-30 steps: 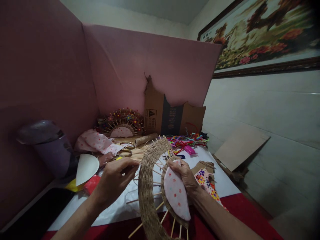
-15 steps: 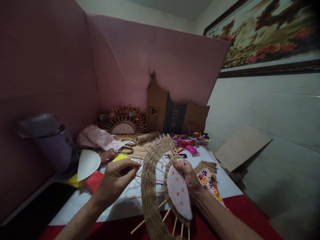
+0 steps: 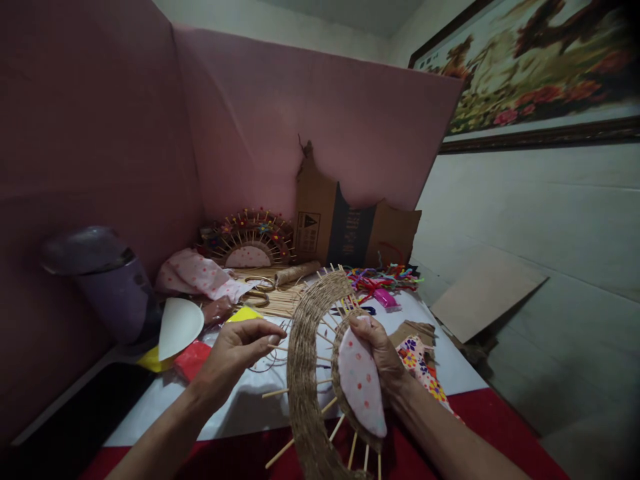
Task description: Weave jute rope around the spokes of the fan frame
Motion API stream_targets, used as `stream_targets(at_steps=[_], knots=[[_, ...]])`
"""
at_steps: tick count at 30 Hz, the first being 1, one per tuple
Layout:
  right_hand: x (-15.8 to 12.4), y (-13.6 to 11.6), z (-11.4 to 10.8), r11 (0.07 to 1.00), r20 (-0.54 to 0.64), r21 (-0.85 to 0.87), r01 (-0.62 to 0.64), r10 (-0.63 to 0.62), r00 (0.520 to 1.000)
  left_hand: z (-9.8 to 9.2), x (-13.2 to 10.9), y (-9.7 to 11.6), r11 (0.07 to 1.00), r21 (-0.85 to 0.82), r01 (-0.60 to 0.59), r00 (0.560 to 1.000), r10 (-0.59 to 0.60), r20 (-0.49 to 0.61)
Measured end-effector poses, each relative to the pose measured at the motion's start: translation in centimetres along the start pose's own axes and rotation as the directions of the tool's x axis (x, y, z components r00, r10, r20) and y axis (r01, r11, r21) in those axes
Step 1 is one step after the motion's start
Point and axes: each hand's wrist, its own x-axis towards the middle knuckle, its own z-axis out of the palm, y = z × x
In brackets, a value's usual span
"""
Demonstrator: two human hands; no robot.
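Note:
My right hand [image 3: 377, 350] grips the half-round centre of a fan-shaped craft piece, its thumb on the pad of white cloth [image 3: 361, 383] with red dots. Thin wooden sticks run out from this pad through a wide curved band of woven brown twine [image 3: 303, 373]. The piece stands tilted on its side, with its lower end cut off by the frame. Left of the band, my left hand [image 3: 240, 350] is closed in a pinch by the stick ends. A thin strand of twine [image 3: 273, 365] loops below its fingertips; the exact hold is hard to see.
Behind stands a similar finished-looking fan [image 3: 250, 256] with small flowers. Scissors [image 3: 259, 291], a twine roll [image 3: 297, 272], coloured pipe cleaners [image 3: 385, 280] and torn cardboard [image 3: 320, 230] lie at the back. A white half disc [image 3: 181, 327] and purple bin [image 3: 117, 300] are left.
The fan piece has shifted slightly right with my right hand. My left fingers have closed in more at the stick ends, and the twine loop below them has moved.

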Motion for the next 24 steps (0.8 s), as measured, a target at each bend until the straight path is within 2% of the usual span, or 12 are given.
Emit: stream_targets(at_steps=[16, 19, 24], knots=[[0.6, -0.2, -0.3, 1.0, -0.058, -0.02, 0.007, -0.009, 0.998, 0.6, -0.7, 0.7, 0.979, 0.204, -0.003, 1.0, 0.007, -0.018], [0.7, -0.1, -0.4, 0.999, -0.06, -0.04, 0.014, -0.016, 0.998, 0.8, -0.8, 0.7, 0.962, 0.271, -0.039, 0.999, 0.045, -0.013], [0.8, 0.0, -0.4, 0.998, -0.062, -0.061, 0.018, -0.022, 0.998, 1.1, -1.1, 0.8, 0.895, 0.412, -0.171, 0.984, 0.179, 0.02]])
